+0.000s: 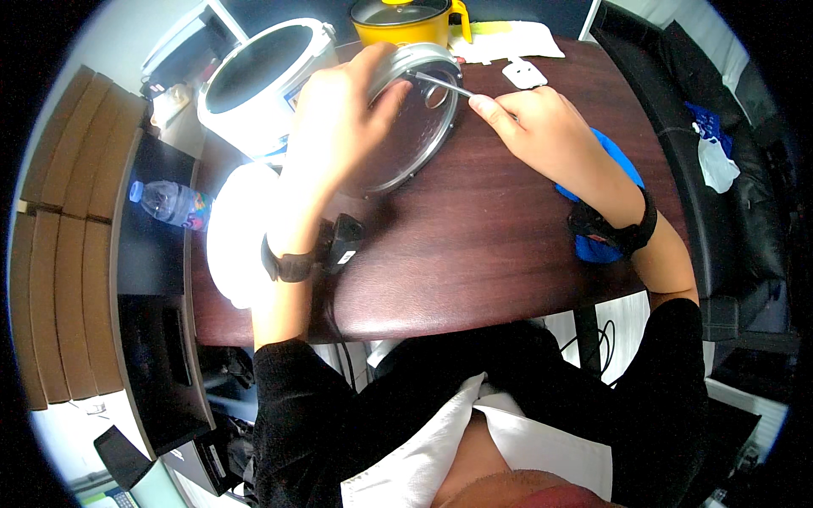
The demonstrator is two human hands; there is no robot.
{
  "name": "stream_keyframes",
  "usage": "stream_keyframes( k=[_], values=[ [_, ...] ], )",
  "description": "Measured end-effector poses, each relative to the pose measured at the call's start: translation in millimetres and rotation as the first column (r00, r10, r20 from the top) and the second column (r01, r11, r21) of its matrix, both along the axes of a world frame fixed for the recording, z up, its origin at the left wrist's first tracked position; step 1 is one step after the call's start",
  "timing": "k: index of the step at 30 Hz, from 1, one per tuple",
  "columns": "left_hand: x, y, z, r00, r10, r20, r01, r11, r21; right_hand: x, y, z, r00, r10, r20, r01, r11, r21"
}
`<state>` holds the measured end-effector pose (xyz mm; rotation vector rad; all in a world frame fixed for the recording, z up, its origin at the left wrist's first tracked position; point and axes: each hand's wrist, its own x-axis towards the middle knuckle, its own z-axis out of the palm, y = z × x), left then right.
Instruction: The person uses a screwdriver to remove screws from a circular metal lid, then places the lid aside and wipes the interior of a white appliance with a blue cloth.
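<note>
My left hand (339,106) is closed on the upper rim of a round clear lid (415,144) with a silver edge, which stands tilted over the table. In my closed right hand (542,127) is a thin metal rod (447,85), much like a screwdriver's shaft; its handle end is hidden in the fist. The rod's tip meets the lid's rim beside my left fingers. Behind my left hand is a white cylindrical pot (318,51) with a dark inside. A white rounded object (233,229) lies by my left forearm, partly covered by it.
At the back stands a yellow pot (406,32) with a lid. A white sheet (517,40) and a small white piece (524,74) lie right of it. Blue cloth (597,248) sits under my right wrist. A bottle (174,203) lies left; a black plug-like box (345,237) is near my left wrist.
</note>
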<state>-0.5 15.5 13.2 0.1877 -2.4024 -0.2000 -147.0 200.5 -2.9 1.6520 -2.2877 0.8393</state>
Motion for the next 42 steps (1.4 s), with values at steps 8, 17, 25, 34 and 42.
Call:
stream_keyframes(
  k=[8, 17, 25, 34, 42],
  values=[
    [-2, -2, -1, 1.0, -0.011, 0.004, 0.011, 1.0, 0.024, 0, 1, 0, 1.0, -0.007, -0.016, 0.007, 1.0, 0.021],
    [-1, 1, -1, 1.0, -0.021, -0.014, 0.021, 0.999, -0.032, -8, 1, 6, 0.914, 0.072, -0.4, -0.078, 0.997, 0.001],
    [-2, 0, -1, 0.999, -0.015, -0.028, 0.014, 0.999, -0.034, -21, -6, 12, 0.983, 0.134, -0.121, -0.117, 0.983, 0.141],
    [-4, 4, -1, 0.999, -0.023, -0.031, 0.022, 0.999, -0.032, -2, -1, -9, -0.122, -0.011, 0.992, -0.531, 0.845, -0.056],
    [-1, 4, -1, 0.998, -0.053, -0.037, 0.053, 0.999, 0.003, -7, 6, -3, 0.985, 0.042, 0.168, -0.058, 0.994, 0.092]
  ],
)
